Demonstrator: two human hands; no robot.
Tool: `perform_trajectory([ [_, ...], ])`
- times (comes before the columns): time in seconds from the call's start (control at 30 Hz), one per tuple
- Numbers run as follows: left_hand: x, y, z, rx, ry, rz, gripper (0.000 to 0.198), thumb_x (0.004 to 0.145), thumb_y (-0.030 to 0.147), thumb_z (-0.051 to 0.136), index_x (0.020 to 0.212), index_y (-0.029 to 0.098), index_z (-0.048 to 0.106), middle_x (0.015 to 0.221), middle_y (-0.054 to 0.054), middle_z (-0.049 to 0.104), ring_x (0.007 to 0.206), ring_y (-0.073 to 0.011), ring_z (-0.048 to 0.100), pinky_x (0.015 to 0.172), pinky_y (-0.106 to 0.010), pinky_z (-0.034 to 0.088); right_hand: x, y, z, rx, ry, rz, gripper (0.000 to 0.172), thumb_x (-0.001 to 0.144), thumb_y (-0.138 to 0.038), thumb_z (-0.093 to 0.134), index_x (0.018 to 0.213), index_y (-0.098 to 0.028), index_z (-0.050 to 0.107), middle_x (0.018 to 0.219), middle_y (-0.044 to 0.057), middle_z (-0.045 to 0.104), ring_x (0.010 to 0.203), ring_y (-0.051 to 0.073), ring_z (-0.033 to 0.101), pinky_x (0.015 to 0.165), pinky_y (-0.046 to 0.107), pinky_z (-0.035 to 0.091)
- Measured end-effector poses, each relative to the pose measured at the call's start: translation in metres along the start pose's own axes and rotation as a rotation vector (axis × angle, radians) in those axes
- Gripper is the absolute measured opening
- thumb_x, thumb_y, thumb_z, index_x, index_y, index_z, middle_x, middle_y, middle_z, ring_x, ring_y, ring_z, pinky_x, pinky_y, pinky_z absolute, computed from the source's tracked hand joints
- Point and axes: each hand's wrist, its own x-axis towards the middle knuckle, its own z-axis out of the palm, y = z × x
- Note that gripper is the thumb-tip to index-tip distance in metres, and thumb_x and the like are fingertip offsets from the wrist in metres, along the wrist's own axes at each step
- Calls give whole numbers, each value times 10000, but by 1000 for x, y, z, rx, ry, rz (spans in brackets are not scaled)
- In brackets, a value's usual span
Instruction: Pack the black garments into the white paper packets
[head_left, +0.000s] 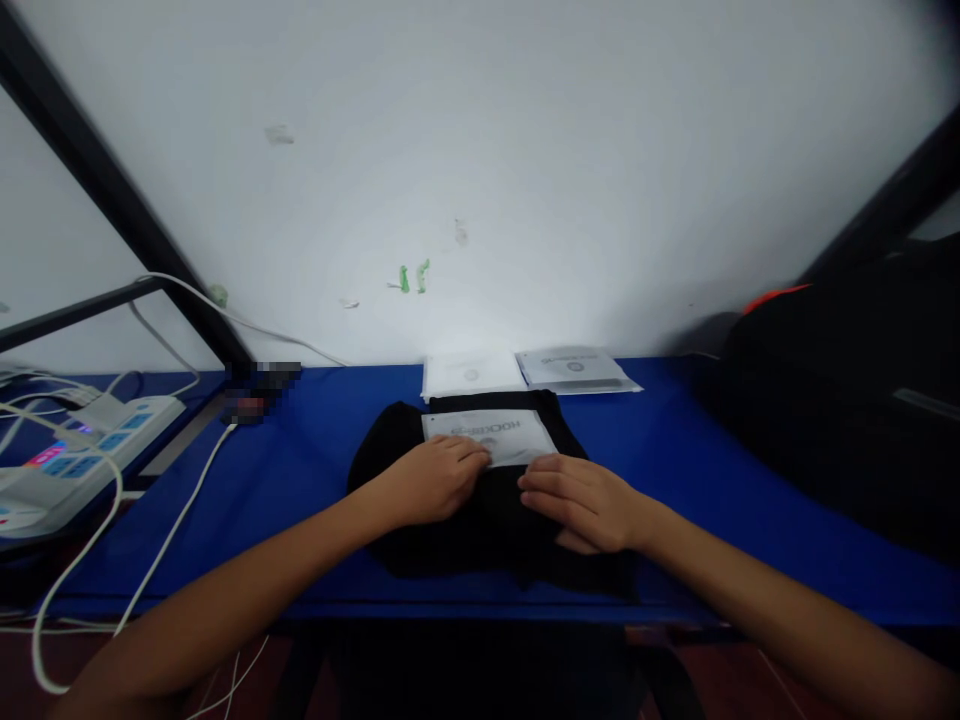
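Your left hand [446, 477] and right hand [581, 502], fingers bunched, rest at the near edge of 1 white rectangular plastic packet [495, 430] on a black cloth bundle [469, 545]; I cannot tell if they pinch; 2 matching packets [574, 369] behind seem done, this 1 unfinished.

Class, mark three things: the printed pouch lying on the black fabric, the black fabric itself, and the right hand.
Printed pouch [501, 430]: head view, its lettered face.
Black fabric [491, 530]: head view, its near part.
Right hand [585, 498]: head view, back of the hand.
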Motion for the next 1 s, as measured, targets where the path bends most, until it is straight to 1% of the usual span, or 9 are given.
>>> perform_trajectory([
  [0.2, -3, 5, -2, -26, -126, 40, 434, 826, 300, 595, 1216, 111, 574, 1285, -172, 615, 1188, -298, 589, 972, -422, 496, 1, -5, -10, 203, 197, 266, 316, 901, -200, 456, 1207, -150, 516, 981, 119, 625, 899, 218, 619, 713, 391, 559],
  [0.33, 2, -1, -5, 48, -57, -26, 273, 855, 163, 499, 1096, 119, 620, 1025, -128, 724, 905, -220, 706, 775, -325, 559, 5, -7, -23, 201, 304, 362, 316, 899, -195, 450, 1203, -200, 534, 955, 106, 637, 872, 235, 630, 672, 401, 548],
  [0.43, 9, -18, -18, 127, 113, -118, 284, 886, 132, 439, 1111, 127, 611, 896, -98, 739, 769, -187, 711, 693, -291, 561, 6, -12, -33, 105, 424, 400, 281, 926, -255, 440, 1183, -236, 553, 927, 105, 650, 835, 254, 644, 640, 415, 545],
  [0.57, 24, -52, -39, 229, 488, -217, 326, 964, 187, 368, 1198, 116, 583, 1083, -130, 717, 927, -199, 703, 830, -335, 563, 2, -16, -35, 18, 432, 416, 274, 942, -284, 438, 1196, -259, 539, 950, 102, 651, 857, 253, 648, 669, 415, 547],
  [0.63, 35, -68, -39, 245, 565, -256, 356, 972, 184, 353, 1238, 87, 568, 1177, -161, 682, 1034, -221, 676, 900, -368, 545, -2, -13, -30, 56, 381, 393, 299, 921, -241, 465, 1214, -237, 525, 993, 103, 646, 899, 247, 642, 708, 410, 549],
  [0.77, 58, -93, -11, 123, 259, -262, 370, 940, 126, 382, 1259, 92, 567, 1269, -166, 637, 1137, -218, 633, 1004, -384, 486, -8, -3, -17, 155, 180, 376, 392, 866, -109, 452, 1246, -198, 494, 1168, 127, 615, 1101, 264, 578, 889, 482, 512],
  [0.83, 65, -101, 7, 84, 143, -251, 300, 925, 132, 439, 1160, 116, 626, 1169, -142, 694, 1044, -203, 676, 941, -352, 519, -10, -1, -14, 140, 46, 390, 419, 849, -56, 422, 1230, -208, 506, 1282, 130, 569, 1209, 281, 505, 964, 538, 461],
  [0.93, 66, -106, 22, 44, 58, -225, 209, 919, 282, 561, 1057, 160, 660, 1028, -100, 744, 905, -196, 713, 811, -309, 562, -13, 0, -14, 52, -72, 443, 418, 840, -9, 416, 1172, -220, 558, 1367, 127, 506, 1252, 293, 444, 973, 547, 451],
  [1.0, 62, -100, 19, 32, 56, -239, 308, 946, 393, 536, 1125, 161, 632, 1116, -129, 718, 990, -220, 697, 839, -342, 556, -16, 1, -15, -23, -83, 459, 424, 841, 9, 425, 1165, -215, 583, 1338, 133, 518, 1199, 281, 469, 936, 507, 482],
])
